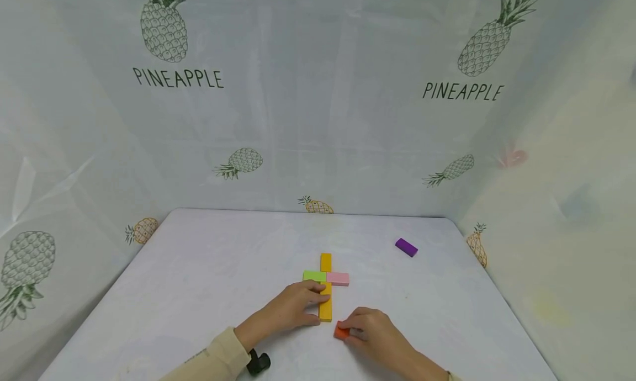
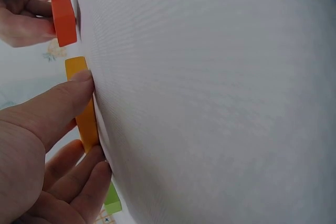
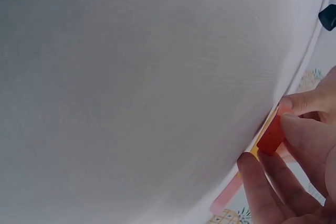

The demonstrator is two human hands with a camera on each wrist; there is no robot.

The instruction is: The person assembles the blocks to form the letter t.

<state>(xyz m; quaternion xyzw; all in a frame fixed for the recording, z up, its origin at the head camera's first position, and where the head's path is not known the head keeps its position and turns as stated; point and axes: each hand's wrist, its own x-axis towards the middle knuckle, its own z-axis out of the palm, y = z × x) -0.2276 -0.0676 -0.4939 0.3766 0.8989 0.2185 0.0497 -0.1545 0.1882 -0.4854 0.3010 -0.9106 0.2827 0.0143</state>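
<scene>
My left hand [image 1: 292, 305] holds a yellow block [image 1: 325, 310] lying flat on the table, its thumb near one end and its fingers further along. A red-orange block [image 1: 340, 332] is pinched between the thumb and fingers of my right hand [image 1: 376, 332], just right of the yellow block's near end. In the right wrist view the red-orange block [image 3: 274, 134] looks tilted. Beyond the yellow block, a light green block [image 1: 314, 275] and a pink block [image 1: 339, 279] lie end to end. Another yellow block [image 1: 326, 262] extends away behind them, so the group forms a cross.
A purple block [image 1: 406, 247] lies apart at the far right of the white table [image 1: 223, 254]. Near the left wrist sits a black object [image 1: 259, 363], its kind unclear. Pineapple-printed sheeting [image 1: 318, 110] hangs behind the table and along its sides.
</scene>
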